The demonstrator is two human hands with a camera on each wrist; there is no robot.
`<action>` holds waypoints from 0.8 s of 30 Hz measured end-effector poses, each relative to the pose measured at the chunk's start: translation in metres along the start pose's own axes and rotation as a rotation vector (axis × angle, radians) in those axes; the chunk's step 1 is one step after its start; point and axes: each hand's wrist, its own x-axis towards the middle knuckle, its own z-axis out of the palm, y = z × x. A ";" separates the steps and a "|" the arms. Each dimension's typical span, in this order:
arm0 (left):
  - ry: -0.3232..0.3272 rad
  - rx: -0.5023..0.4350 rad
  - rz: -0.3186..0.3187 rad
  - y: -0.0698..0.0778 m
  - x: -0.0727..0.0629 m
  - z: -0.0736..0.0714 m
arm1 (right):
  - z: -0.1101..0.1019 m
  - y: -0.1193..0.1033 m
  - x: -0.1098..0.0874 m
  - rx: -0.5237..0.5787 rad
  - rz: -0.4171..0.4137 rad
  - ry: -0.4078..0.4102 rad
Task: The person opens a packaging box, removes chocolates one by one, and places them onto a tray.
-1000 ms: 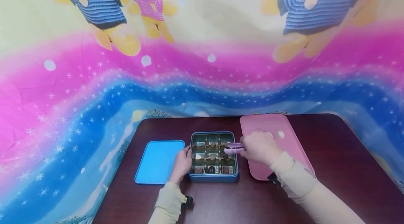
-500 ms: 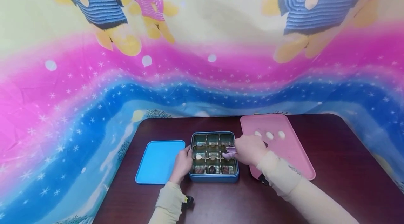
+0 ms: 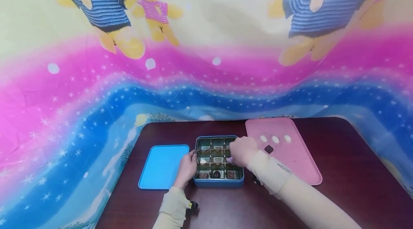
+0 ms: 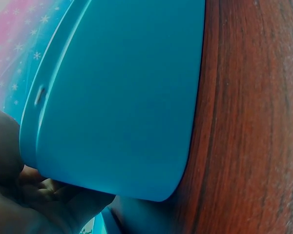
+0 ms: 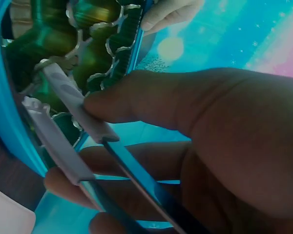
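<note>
A blue tin box [image 3: 219, 183] with a gold divided insert stands mid-table. My left hand [image 3: 186, 166] holds its left side, thumb by the rim in the left wrist view. My right hand [image 3: 242, 150] grips metal tongs [image 5: 71, 131] with pale pink tips, which reach into the middle-right compartment. Their tips stand apart; whether a piece lies between them is unclear. A white piece [image 3: 203, 161] sits in the middle-left compartment. The front row holds a brown chocolate [image 3: 203, 175], a round dark chocolate [image 3: 216, 174] and another brown chocolate [image 3: 232, 174].
To the right lies a pink tray [image 3: 300, 164] bearing three white pieces [image 3: 275, 139] and one dark square chocolate [image 3: 268, 149]. The blue lid [image 3: 158, 166] lies left of the box. A printed cloth [image 3: 206, 75] hangs behind the table [image 3: 222, 207].
My right hand has moved left from over the pink tray to the box's right rim, the tongs tilting steeper. The white pieces and dark chocolate on the tray are uncovered. The left hand stays put.
</note>
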 end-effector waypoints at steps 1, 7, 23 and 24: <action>0.009 0.013 0.009 0.000 0.000 0.000 | -0.002 -0.001 0.001 -0.012 0.003 -0.013; 0.029 0.036 0.026 0.000 0.000 0.001 | -0.009 -0.008 0.010 -0.085 0.000 -0.084; 0.022 0.006 0.017 0.000 0.000 0.000 | 0.005 -0.008 0.018 -0.143 -0.051 -0.042; 0.021 0.006 0.016 -0.001 0.000 0.000 | 0.005 -0.007 0.018 -0.148 -0.062 -0.039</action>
